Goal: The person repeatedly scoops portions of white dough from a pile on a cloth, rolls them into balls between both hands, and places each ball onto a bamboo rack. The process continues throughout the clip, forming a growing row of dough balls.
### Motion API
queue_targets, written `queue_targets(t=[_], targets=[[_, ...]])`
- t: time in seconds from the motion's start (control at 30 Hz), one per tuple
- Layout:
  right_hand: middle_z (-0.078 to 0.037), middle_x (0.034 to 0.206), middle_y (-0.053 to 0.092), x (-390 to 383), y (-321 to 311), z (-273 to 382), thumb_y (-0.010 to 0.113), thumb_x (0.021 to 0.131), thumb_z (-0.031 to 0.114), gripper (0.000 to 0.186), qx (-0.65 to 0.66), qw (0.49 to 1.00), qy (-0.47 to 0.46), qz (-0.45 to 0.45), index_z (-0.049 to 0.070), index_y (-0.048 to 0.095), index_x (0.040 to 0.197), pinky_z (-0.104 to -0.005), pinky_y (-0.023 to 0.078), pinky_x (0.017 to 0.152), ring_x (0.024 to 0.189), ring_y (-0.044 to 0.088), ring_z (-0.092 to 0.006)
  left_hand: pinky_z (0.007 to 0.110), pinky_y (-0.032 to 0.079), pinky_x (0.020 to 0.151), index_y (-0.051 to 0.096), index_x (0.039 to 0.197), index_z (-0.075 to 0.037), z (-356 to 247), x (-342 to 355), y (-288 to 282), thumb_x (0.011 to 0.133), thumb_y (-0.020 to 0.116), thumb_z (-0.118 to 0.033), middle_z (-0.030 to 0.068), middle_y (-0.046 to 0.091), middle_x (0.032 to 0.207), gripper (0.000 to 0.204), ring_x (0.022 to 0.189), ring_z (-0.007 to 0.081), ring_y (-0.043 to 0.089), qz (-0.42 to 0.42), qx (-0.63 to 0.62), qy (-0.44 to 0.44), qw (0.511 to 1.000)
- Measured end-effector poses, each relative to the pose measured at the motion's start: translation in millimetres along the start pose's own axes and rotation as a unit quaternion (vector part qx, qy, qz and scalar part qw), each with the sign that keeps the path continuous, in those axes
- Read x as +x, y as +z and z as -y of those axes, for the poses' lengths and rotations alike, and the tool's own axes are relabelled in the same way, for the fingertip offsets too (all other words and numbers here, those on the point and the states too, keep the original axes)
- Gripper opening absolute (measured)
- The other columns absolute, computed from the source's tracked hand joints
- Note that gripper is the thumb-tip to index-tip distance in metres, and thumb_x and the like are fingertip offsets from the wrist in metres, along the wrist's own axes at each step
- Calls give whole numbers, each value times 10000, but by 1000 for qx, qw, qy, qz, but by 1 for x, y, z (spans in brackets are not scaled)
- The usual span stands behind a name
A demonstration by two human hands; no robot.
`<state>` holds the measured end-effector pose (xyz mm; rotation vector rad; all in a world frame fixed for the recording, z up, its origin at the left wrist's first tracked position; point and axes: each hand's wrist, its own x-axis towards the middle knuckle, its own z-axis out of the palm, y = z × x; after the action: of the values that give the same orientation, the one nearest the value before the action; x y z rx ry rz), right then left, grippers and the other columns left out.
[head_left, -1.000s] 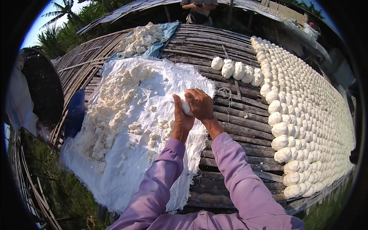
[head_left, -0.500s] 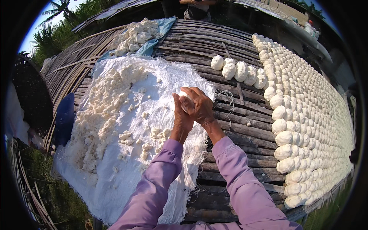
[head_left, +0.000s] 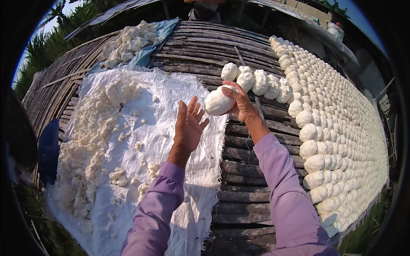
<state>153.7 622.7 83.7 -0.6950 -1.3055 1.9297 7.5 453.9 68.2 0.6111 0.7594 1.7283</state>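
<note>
My right hand (head_left: 239, 102) grips a white, oval, pressed lump (head_left: 215, 103) from its right side, raised over the upper right edge of the woven white sheet (head_left: 179, 209). My left hand (head_left: 190, 123) is open just left of the lump, palm up with fingers apart, holding nothing. Loose crumbly white dough-like pieces (head_left: 85, 166) are heaped along the sheet's left side, with smaller bits scattered over it. Beyond my right hand, several similar lumps (head_left: 260, 82) sit in a short row on the bamboo rack (head_left: 243, 187).
Many lumps in dense rows (head_left: 337, 141) cover the rack's right side. A blue sheet (head_left: 164, 30) with more crumbly material (head_left: 130, 40) lies at the back left. A dark blue plastic piece (head_left: 49, 149) is at the left edge. A person (head_left: 203, 12) stands beyond the rack.
My hands, formerly cupped together round the lump, have separated. The right has moved up and rightward with the lump toward the short row; the left has opened. The view has shifted.
</note>
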Motion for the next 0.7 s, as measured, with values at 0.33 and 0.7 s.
queue_targets(t=[0.33, 0.7], targets=[[-151, 1097, 687, 138, -82, 11, 907, 684, 368, 697, -291, 924, -180, -170, 69, 616, 1242, -410, 620, 602, 861, 715, -283, 534, 213, 1226, 383, 1561, -57, -65, -151, -76, 941, 504, -667, 182, 317, 1641, 878, 1536, 348, 257, -73, 336, 94, 934], [-271, 1276, 581, 194, -87, -49, 798, 765, 595, 725, -707, 654, -164, -215, 173, 622, 1328, -530, 515, 945, 1144, 626, -455, 539, 271, 1205, 505, 1475, -38, -73, -270, -119, 955, 558, -610, 225, 388, 1593, 775, 1501, 381, 334, -253, 530, 96, 804]])
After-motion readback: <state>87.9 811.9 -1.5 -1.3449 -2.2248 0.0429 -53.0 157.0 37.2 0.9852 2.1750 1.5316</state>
